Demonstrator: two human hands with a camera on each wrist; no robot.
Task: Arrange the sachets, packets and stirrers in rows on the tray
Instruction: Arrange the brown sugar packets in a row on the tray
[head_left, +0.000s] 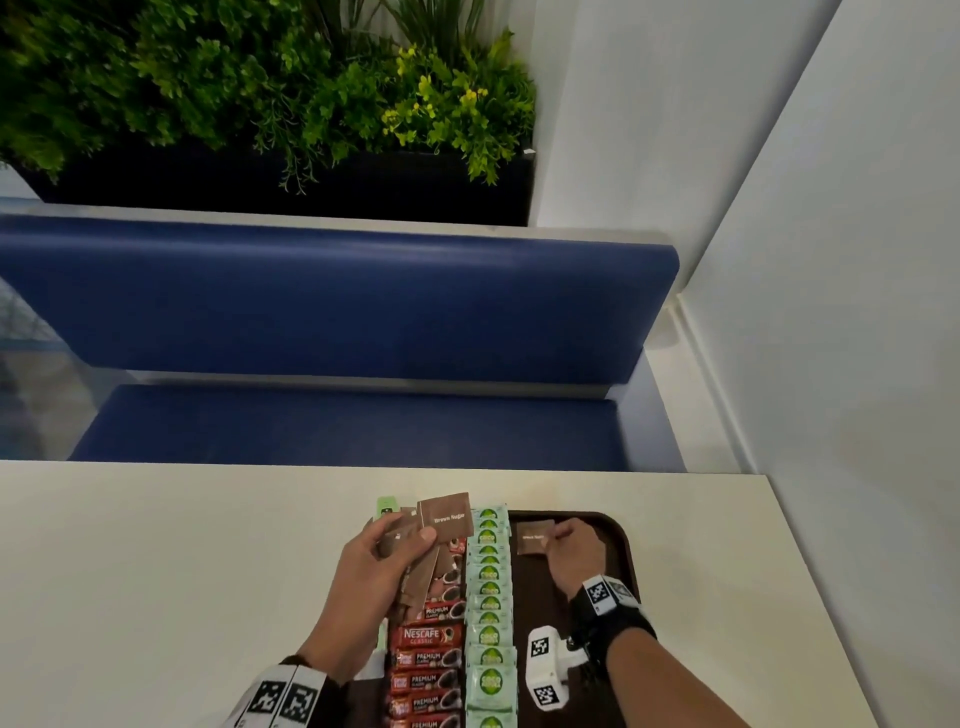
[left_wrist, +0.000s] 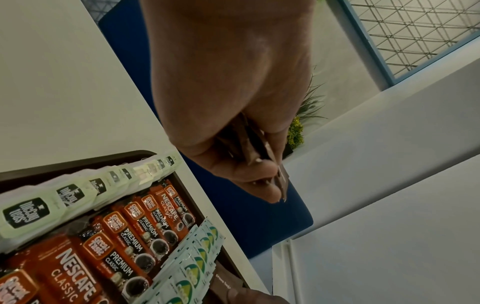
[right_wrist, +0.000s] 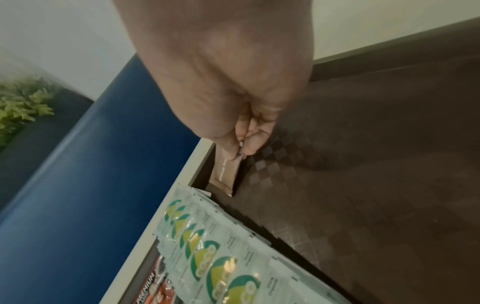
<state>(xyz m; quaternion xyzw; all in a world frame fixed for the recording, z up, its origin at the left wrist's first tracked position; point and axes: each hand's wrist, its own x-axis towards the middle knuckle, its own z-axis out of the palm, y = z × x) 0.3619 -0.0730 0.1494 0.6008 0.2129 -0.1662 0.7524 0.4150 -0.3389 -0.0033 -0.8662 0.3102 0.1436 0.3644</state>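
The dark brown plastic tray with a raised rim (head_left: 621, 540) lies on the cream table (head_left: 156, 571), its far edge near the table's far edge. On the tray stand three rows: pale green tea sachets (left_wrist: 52, 203) along the left edge, then red coffee packets (head_left: 426, 660), then white-and-green sugar sachets (head_left: 489, 597). The right half of the tray floor is bare and gives open room up to the right rim.

The right hand (head_left: 571, 551) pinches one brown paper sugar sachet (head_left: 535, 538) between thumb and fingertips (right_wrist: 249, 148); the sachet hangs below the fingers at the far edge of the tray, just beside the white-and-green row. It seems to touch the floor with its lower edge, but the blur hides this.

The left hand (head_left: 379, 571) grips a fan of brown sugar sachets (head_left: 444, 517) above the far end of the red row.
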